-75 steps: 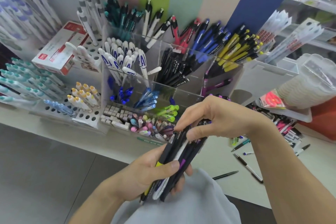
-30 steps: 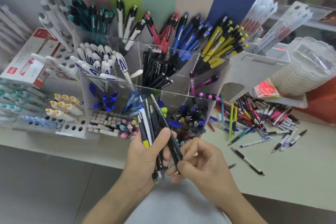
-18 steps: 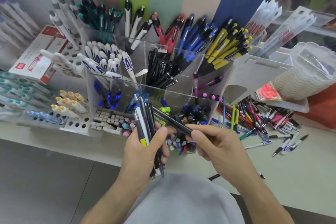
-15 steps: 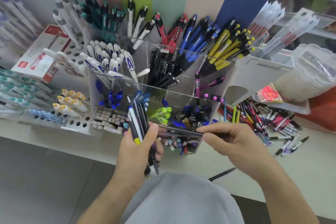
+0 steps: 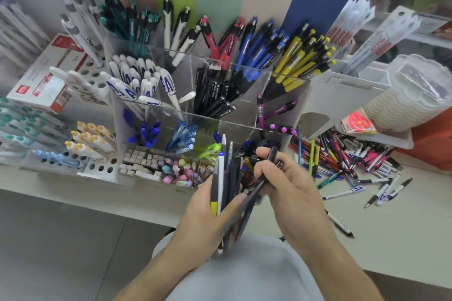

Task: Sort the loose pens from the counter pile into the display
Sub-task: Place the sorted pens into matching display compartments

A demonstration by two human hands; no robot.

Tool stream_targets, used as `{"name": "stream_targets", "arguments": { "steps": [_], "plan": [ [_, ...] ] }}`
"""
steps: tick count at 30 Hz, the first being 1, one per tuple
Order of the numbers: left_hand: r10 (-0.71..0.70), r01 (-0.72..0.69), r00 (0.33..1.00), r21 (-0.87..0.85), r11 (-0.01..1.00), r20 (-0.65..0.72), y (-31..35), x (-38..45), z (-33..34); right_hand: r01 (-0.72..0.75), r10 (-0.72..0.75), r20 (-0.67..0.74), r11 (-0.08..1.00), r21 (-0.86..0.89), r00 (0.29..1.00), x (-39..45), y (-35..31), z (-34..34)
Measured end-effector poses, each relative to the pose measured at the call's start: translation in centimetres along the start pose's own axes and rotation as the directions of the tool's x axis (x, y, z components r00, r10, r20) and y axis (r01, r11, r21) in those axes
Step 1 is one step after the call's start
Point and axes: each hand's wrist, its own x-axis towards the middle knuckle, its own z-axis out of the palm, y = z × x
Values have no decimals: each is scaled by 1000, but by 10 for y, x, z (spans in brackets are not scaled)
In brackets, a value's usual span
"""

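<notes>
Gripped between the curled fingers and thumb of the right hand (image 5: 288,188), a single dark pen (image 5: 259,184) is held on a slant, its upper end projecting past the fingertips and its lower end crossing the bundle of pens (image 5: 226,186) beside it. That bundle is clasped upright in the left hand (image 5: 208,217), the thumb pressed across the barrels; a white pen with a blue tip and a dark pen with a yellow grip stand on its left side. Both hands are touching or nearly touching at the bundle. Directly beyond the two grips, the clear acrylic display (image 5: 234,127) is seen, its compartments filled by colour: black pens just behind, blue and yellow pens farther back to the right, white pens to the left. To the right of the right hand, well apart from it, the loose pile of pens (image 5: 347,161) is spread on the counter (image 5: 391,227). A lone white and black pen (image 5: 338,223) lies nearer, just beside the right wrist.
</notes>
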Motion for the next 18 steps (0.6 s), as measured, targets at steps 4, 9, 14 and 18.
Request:
{"name": "stream_targets", "arguments": {
  "steps": [4, 9, 14, 18],
  "plan": [
    [-6, 23, 996, -179, 984, 94, 5, -1, -1, 51, -50, -35, 997, 49, 998, -10, 3, 10],
    [35, 2, 968, -146, 989, 249, 1, -4, -1, 2, 9, 54, 979, -203, 999, -7, -9, 8],
    [57, 5, 948, -195, 981, 312, -3, -3, -3, 129, -111, 73, 941, -313, 991, -8, -11, 3],
    [60, 22, 936, -227, 974, 347, -9, -3, -5, 134, -95, 129, 932, -336, 987, -2, -18, -2]
  ]
}}
